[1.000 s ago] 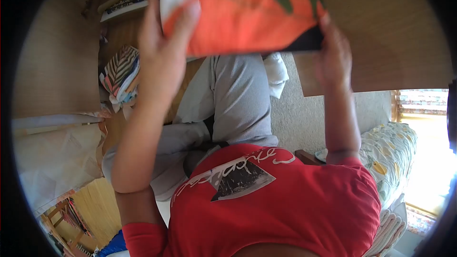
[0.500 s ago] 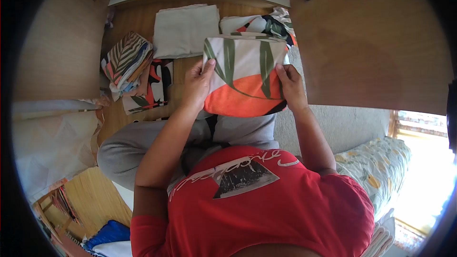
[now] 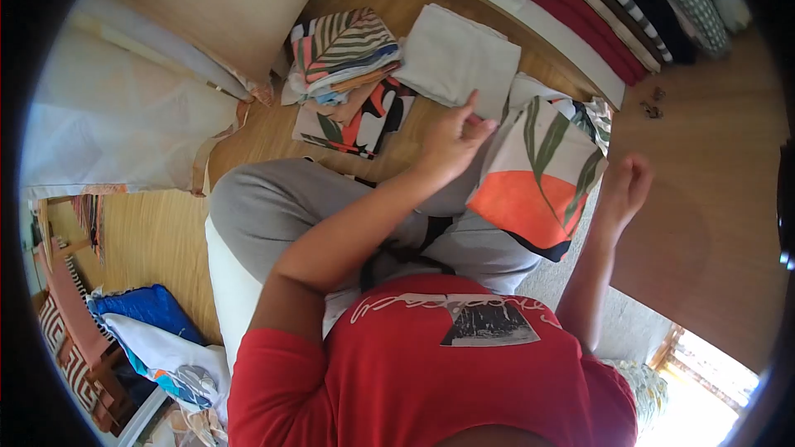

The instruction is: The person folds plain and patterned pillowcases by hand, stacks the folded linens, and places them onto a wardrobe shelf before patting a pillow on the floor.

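Observation:
A folded cloth (image 3: pixel 534 174) in white, orange and dark green leaf print rests over my right knee, leaning up toward the other fabrics. At its left edge is my left hand (image 3: pixel 454 145), open, with the fingers apart and holding nothing. Just off the cloth's right edge is my right hand (image 3: pixel 627 186), its fingers curled in and nothing visible in them. Beyond my left hand lies a folded white cloth (image 3: pixel 460 54). Another leaf-print cloth (image 3: pixel 551 93) shows partly behind the orange one.
A stack of folded printed fabrics (image 3: pixel 344 54) sits on the wooden surface (image 3: pixel 265 136), partly over a red, black and white cloth (image 3: pixel 356 128). A shelf (image 3: pixel 580 50) with folded textiles runs along the back. Wooden doors (image 3: pixel 704 199) stand at both sides. Blue fabric (image 3: pixel 153 310) lies lower left.
Both hands have let go of the leaf-print cloth, which they held up by its sides before. It now rests lower over my knee. My view has turned, shifting the scene.

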